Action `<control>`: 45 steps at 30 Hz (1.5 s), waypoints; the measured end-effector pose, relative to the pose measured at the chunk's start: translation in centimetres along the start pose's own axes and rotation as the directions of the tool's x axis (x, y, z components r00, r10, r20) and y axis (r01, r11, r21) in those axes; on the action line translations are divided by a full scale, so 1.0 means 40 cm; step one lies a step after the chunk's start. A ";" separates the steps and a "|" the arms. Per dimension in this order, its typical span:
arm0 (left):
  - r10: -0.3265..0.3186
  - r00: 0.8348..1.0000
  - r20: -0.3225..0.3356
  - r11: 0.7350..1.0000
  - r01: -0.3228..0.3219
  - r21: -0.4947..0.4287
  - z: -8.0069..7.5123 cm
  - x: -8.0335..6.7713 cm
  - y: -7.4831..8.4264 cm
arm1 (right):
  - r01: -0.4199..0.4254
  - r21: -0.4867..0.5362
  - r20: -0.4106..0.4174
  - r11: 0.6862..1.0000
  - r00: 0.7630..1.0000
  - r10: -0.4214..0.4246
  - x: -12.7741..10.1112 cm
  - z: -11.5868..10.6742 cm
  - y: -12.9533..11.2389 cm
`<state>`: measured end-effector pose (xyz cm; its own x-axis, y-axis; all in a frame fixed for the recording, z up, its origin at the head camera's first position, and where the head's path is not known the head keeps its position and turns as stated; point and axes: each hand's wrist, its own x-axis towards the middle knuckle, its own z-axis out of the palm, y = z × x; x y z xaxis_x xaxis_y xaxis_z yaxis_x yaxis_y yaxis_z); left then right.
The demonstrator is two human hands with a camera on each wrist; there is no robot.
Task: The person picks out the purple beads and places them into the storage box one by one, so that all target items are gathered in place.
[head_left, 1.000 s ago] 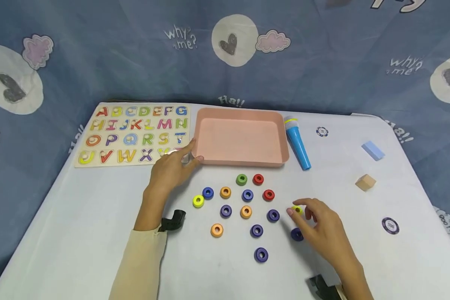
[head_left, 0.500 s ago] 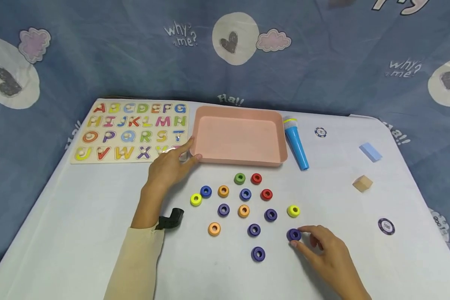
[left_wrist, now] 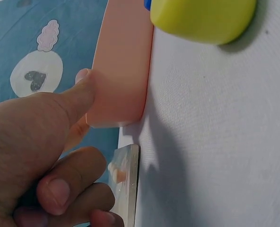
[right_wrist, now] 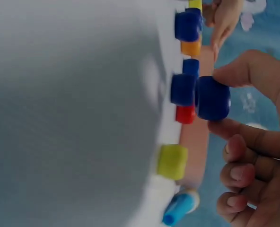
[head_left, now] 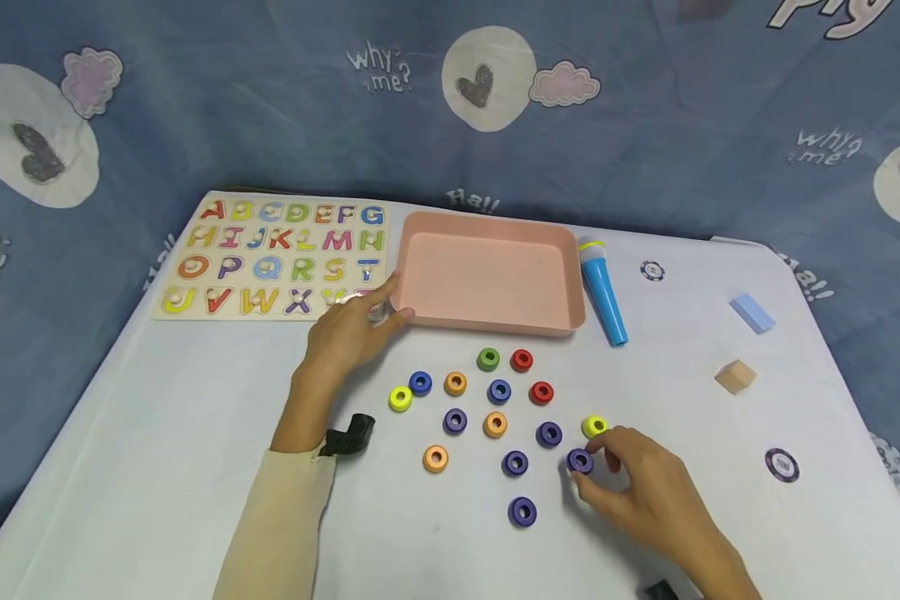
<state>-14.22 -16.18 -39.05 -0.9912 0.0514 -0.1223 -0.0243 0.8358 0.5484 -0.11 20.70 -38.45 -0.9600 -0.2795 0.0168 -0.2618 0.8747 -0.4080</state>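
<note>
My right hand pinches a purple ring between thumb and forefinger; in the right wrist view this purple ring hangs clear of the white table. A yellow ring lies just beyond it. Several more rings, purple, blue, orange, red, green and yellow, are scattered in front of the pink tray. My left hand rests with its thumb against the pink tray's near-left corner, its other fingers loosely curled over the edge of the alphabet puzzle board.
A blue toy microphone lies right of the tray. A wooden cube, a pale blue block and two poker chips sit on the right side. A blue patterned cloth hangs behind the table.
My right hand left the yellow ring, moved nearer to me, then took hold of a purple ring and lifted it slightly leftward. The left hand stayed at the tray corner.
</note>
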 end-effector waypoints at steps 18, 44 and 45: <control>-0.016 1.000 0.004 1.000 0.016 -0.006 0.007 -0.001 0.001 | 0.328 0.060 0.082 0.943 0.940 -0.332 0.459 -0.085 -0.112; -0.026 1.000 0.007 1.000 0.026 0.006 -0.003 -0.001 0.010 | 0.261 -0.024 0.293 0.965 0.925 -0.243 0.701 0.066 -0.238; -0.025 1.000 0.006 1.000 0.025 0.005 -0.003 -0.001 0.010 | 0.258 -0.026 0.296 0.966 0.925 -0.239 0.702 0.067 -0.238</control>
<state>-14.19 -15.91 -38.73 -0.9895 0.0338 -0.1407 -0.0482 0.8398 0.5408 -24.30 3.48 -36.56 -0.7959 -0.5848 -0.1567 -0.5033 0.7829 -0.3657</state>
